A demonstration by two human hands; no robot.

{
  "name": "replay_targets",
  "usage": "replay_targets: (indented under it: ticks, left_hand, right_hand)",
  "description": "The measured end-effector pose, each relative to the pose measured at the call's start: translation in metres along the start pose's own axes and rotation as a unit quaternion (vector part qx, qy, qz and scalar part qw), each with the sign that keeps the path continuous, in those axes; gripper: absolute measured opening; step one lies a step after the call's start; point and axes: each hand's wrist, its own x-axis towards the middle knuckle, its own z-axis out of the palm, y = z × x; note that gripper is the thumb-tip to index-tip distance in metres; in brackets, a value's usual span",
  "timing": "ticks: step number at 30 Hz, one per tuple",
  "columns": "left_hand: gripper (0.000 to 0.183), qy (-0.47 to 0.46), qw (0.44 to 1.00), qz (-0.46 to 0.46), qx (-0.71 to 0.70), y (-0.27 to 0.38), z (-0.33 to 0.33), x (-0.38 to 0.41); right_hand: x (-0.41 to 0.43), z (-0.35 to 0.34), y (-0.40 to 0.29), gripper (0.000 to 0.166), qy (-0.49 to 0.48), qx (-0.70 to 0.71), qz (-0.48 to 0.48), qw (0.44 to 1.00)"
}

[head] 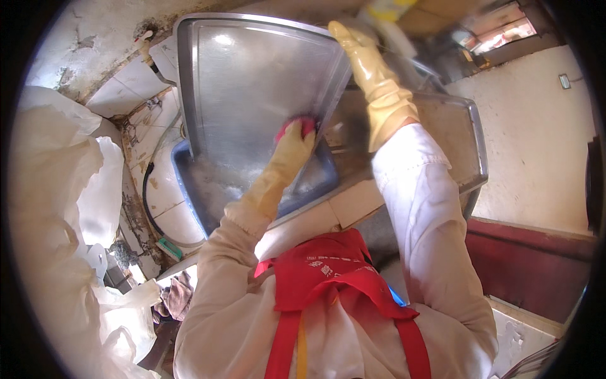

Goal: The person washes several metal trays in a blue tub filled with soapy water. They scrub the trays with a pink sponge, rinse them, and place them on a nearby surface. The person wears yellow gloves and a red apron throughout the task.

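Note:
A large metal tray [255,80] stands tilted, its lower end in a blue plastic basin [189,189] that holds cloudy, sudsy water. My left hand [296,142], in a yellowish rubber glove, grips a pink-red scrubbing pad [303,124] against the tray's inner face, near its right rim. In a matching glove, my right hand [364,59] holds the tray at its upper right corner, with a finger raised over the rim. The glove hides how the other fingers wrap the edge.
Another metal tray [454,123] lies to the right. Against the tiled wall at left are a tap [154,66], a dark hose [147,189] and a green brush [169,248]. White plastic bags [52,199] hang along the left side. A blurred yellow-and-white object [388,9] is at the top.

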Motion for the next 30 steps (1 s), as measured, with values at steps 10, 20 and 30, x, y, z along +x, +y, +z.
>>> replay_targets:
  ticks: [10,20,30]
  left_hand:
    - [0.02,0.384,0.855,0.265,0.226,0.029,-0.125,0.161]
    - [0.022,0.158,0.957,0.041,0.24,-0.033,-0.049,0.037]
    - [0.019,0.392,0.881,0.198,0.176,0.033,-0.186,0.152]
  right_hand:
    - [-0.005,0.016,0.008,0.034,0.029,0.091,-0.085,0.992]
    - [0.003,0.018,0.021,0.033,0.078,0.016,-0.061,0.995]
    - [-0.011,0.023,0.025,0.03,0.064,0.036,-0.07,0.995]
